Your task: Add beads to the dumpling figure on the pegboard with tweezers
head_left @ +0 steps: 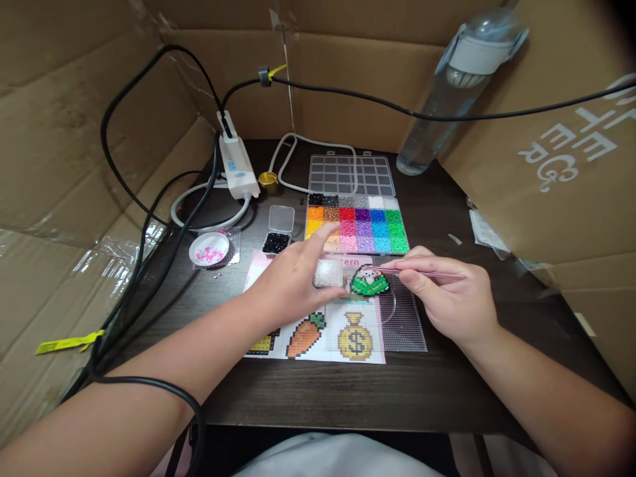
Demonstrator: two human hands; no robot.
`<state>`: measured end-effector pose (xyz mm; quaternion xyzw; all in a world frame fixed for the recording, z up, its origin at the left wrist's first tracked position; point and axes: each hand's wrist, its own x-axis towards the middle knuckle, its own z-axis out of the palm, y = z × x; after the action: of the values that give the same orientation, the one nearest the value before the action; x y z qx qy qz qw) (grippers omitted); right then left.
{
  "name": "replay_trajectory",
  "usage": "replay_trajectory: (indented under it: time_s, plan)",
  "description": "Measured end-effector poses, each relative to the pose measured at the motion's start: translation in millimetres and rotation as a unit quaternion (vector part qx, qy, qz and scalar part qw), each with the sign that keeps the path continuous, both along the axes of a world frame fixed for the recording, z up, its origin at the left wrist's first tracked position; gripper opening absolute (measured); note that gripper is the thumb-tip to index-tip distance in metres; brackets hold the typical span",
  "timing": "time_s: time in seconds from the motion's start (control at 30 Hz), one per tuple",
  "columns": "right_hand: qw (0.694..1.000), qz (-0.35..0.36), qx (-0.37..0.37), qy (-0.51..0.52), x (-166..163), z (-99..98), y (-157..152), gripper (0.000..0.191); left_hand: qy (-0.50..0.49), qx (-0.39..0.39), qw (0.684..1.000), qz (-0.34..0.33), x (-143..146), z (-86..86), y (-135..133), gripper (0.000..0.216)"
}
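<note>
My left hand (301,271) curves its thumb and fingers around a small clear box of white beads (328,273) above the printed pattern sheet (303,348). Between the fingers of my right hand (454,291) is a pair of pink tweezers (412,270), pointing left. Their tips reach the upper part of a bead figure (370,283), green below, white and pink above, with a black outline. Whether the tips grip a bead is too small to tell. The figure lies over a clear pegboard (405,324), partly on the sheet.
Behind my hands stands a sorted box of coloured beads (365,228), its lid open. A small box of black beads (276,243) and a white dish (209,250) with pink beads are at left. Black cables (144,238), a power strip (237,162) and a water bottle (450,99) surround the workspace.
</note>
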<state>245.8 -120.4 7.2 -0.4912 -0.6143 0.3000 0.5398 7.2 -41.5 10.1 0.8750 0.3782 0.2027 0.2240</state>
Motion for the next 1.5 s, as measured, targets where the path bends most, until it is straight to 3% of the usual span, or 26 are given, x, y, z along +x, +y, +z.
replay_trajectory:
  time_s: [0.3, 0.67, 1.3, 1.5]
  plan:
    - [1.0, -0.005, -0.001, 0.006, 1, 2.1, 2, 0.014, 0.084, -0.038, 0.994, 0.064, -7, 20.3, 8, 0.099]
    - [1.0, -0.012, -0.006, 0.002, 1, 4.3, 3, 0.014, 0.194, -0.039, 0.978, 0.067, -13, 27.9, 13, 0.09]
    - [1.0, -0.018, 0.0, -0.014, 3, 3.6, 2, 0.017, 0.208, -0.047, 0.973, 0.085, -15, 28.7, 12, 0.096]
    - [0.998, 0.005, -0.036, -0.043, 10, 1.5, 7, 0.014, 0.207, -0.07, 0.97, 0.103, -15, 34.4, 13, 0.1]
